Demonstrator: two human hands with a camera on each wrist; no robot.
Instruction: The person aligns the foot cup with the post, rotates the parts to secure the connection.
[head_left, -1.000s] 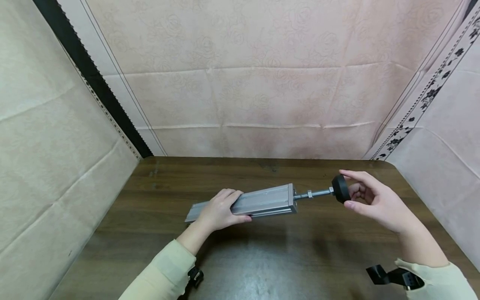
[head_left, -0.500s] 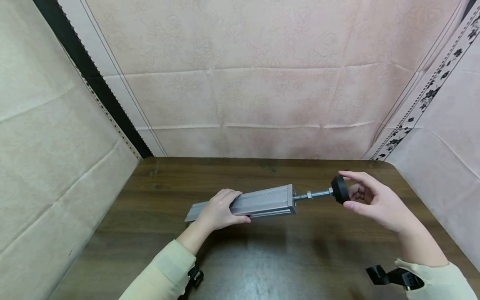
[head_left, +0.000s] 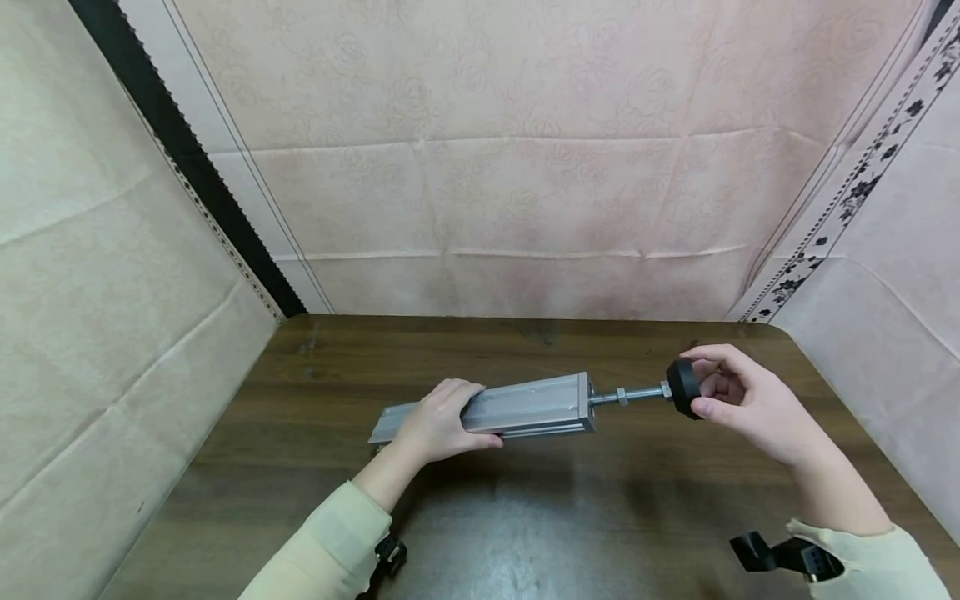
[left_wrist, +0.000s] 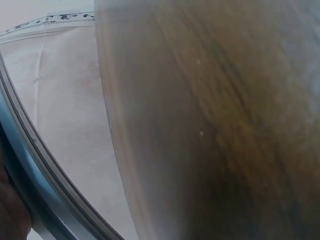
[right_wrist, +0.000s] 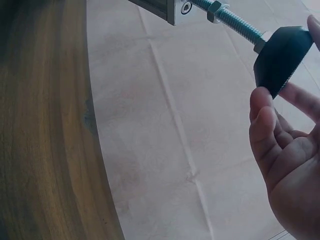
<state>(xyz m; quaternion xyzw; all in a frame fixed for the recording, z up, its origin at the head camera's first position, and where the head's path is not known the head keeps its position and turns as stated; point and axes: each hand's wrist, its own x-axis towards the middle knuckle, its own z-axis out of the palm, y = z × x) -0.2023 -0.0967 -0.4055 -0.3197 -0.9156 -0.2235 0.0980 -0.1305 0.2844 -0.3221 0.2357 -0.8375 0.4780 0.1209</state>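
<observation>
left hand [head_left: 446,421]: clamped over a grey metal profile [head_left: 536,404], thumb along the near side, fingers across the top. right hand [head_left: 738,400]: thumb and fingertips pinching the rim of a black foot [head_left: 682,388], other fingers bent behind it.

the profile lies lengthwise between the two hands, right end tipped slightly up, apparently held above the wood-grained table [head_left: 525,533]. from that end a threaded rod [head_left: 643,393] runs out to the foot; a hex nut [right_wrist: 216,10] sits partway along it, a second nut [right_wrist: 261,42] right against the foot. a socket-head screw [right_wrist: 186,7] shows in the end plate, beside the rod.

pale creased cloth [head_left: 525,192] stands behind the table. left wrist view: profile edge only, table blurred.
</observation>
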